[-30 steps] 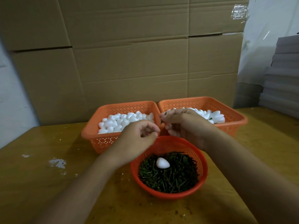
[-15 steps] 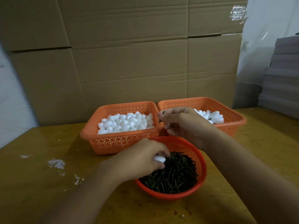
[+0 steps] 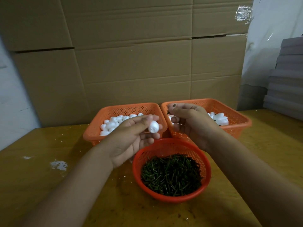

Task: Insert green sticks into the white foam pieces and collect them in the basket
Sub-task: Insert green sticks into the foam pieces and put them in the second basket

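Observation:
My left hand (image 3: 131, 138) holds a white egg-shaped foam piece (image 3: 153, 126) between thumb and fingers, above the near rim of the left orange basket (image 3: 98, 136). My right hand (image 3: 190, 122) pinches a thin green stick (image 3: 167, 112) at its fingertips, in front of the right orange basket (image 3: 241, 122). The stick tip is a short gap from the foam piece. A round orange basket (image 3: 207, 171) full of green sticks (image 3: 171, 175) sits near me between my forearms.
The left basket holds several plain foam pieces (image 3: 113, 124); the right basket holds foam pieces (image 3: 218, 117), partly hidden by my hand. White crumbs (image 3: 59, 165) lie on the yellow-brown table (image 3: 41, 185). Cardboard boxes (image 3: 139, 54) wall the back; grey stacked boards (image 3: 287, 76) stand at right.
My left hand picked the foam piece out of the round stick basket and lifted it up toward my right hand. The right hand stayed almost still, holding the stick.

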A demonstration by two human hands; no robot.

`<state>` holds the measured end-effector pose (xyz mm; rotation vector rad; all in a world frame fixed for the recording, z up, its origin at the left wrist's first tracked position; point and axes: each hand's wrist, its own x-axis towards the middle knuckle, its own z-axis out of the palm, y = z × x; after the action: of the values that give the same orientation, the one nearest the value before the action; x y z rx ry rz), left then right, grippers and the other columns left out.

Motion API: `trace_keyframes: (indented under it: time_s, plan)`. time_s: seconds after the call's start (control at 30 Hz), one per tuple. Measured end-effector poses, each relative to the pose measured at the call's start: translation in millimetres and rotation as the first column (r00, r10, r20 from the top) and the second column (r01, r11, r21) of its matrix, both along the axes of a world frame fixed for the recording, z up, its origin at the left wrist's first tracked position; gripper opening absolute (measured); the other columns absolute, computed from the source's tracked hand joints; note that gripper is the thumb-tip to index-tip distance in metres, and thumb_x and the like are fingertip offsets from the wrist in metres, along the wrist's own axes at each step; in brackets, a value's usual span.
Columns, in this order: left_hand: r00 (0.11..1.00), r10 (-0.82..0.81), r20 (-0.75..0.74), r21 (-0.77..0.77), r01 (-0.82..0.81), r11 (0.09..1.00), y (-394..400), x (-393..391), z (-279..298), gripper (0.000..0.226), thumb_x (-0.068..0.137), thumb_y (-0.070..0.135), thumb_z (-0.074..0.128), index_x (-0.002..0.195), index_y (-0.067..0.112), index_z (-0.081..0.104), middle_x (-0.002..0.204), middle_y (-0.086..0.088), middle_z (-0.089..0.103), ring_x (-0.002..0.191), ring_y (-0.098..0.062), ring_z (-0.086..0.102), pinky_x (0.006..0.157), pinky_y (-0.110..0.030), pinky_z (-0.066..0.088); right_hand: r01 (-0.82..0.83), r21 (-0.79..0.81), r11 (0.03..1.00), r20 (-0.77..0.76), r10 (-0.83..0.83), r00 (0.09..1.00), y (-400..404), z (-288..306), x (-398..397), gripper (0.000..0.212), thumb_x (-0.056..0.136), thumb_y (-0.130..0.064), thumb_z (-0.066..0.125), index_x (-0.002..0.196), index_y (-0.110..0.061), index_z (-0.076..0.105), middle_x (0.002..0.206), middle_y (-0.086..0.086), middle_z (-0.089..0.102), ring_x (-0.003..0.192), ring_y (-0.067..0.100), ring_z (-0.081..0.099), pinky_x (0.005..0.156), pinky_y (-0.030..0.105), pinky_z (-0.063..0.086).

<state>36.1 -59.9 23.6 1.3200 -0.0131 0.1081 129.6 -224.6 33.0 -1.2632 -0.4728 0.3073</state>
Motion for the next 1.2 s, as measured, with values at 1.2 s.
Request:
trace_keyframes:
  time_s: [1.2]
  plan:
    - [0.996, 0.085, 0.003, -0.246, -0.082, 0.966, 8, 7, -5, 0.031, 0.079, 0.028, 0.073, 0.1, 0.006, 0.073, 0.103, -0.009, 0.076, 0.079, -0.01, 0.073, 0.062, -0.02, 0.057, -0.122, 0.052, 0.991, -0.012, 0.123, 0.992, 4, 5, -14, 0.01, 0.092, -0.009, 0.065, 0.098, -0.003, 0.071, 0.08, 0.003, 0.074, 0.063, 0.005, 0.065, 0.054, 0.016, 0.052]
